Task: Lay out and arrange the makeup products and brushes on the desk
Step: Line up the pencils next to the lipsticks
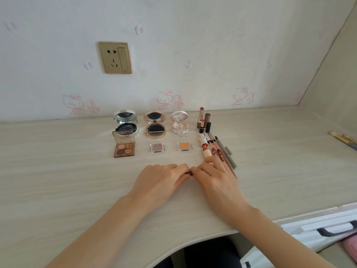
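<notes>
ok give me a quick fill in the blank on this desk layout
The back row has ___ open round compacts. The eyeshadow palette shows ___ shades. The lipsticks stand ___. The single pan right of the glitter pan is ___.
Missing: three, four, upright, orange.

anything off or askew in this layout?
Nothing spilled or damaged. Brushes lie alone at the far right edge of the desk, apart from the rows. The quad palette crowds the silver compact, its lid overlapping the base in view. Pencils lie slanted, not square to the grid.
</notes>
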Available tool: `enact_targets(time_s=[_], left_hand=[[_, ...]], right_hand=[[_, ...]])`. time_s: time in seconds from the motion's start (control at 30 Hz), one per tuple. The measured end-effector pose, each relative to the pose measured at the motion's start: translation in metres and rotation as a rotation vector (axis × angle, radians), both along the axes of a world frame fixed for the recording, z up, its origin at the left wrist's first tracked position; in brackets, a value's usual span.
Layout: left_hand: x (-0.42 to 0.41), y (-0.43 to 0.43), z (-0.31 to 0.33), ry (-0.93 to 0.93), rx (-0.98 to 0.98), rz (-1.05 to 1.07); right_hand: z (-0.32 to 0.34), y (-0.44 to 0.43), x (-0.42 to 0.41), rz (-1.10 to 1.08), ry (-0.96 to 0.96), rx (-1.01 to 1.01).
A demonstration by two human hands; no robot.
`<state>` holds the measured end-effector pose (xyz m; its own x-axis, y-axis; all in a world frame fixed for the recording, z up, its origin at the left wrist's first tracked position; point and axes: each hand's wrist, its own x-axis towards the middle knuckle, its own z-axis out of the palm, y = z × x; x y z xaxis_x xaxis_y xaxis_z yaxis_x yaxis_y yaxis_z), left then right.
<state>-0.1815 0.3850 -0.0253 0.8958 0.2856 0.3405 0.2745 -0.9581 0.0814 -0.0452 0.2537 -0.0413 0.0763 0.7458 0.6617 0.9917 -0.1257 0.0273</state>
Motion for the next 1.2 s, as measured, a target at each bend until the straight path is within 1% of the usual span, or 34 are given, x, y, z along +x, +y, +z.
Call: enact_targets(time_s=[0.27, 0.5, 0.63, 0.77, 0.83, 1.03, 1.2], left_hand=[[-0.001, -0.005, 0.013, 0.126, -0.006, 0.020], [-0.005, -0.002, 0.014, 0.158, 0.004, 0.062], [-0.007, -0.003, 0.018, 0.088, -0.046, 0.048], [-0.009, -0.002, 0.019, -0.012, -0.237, 0.029], [-0.010, 0.000, 0.016, -0.066, -0.286, 0.021], [-0.008, 0.002, 0.012, -0.189, -0.299, 0.008], [-0.009, 0.003, 0.010, -0.249, -0.311, 0.002]], right_hand=[[0.002, 0.000, -0.002, 0.026, -0.039, -0.034], [0.003, -0.002, -0.003, 0.070, -0.039, -0.027], [0.000, -0.001, 0.002, 0.038, 0.078, 0.037], [0.000, -0.001, 0.003, -0.001, 0.140, 0.100], [0.003, -0.002, 0.001, -0.026, 0.145, 0.124], [0.004, -0.004, 0.002, -0.092, 0.185, 0.139], [0.007, -0.009, 0.007, -0.148, 0.290, 0.116]])
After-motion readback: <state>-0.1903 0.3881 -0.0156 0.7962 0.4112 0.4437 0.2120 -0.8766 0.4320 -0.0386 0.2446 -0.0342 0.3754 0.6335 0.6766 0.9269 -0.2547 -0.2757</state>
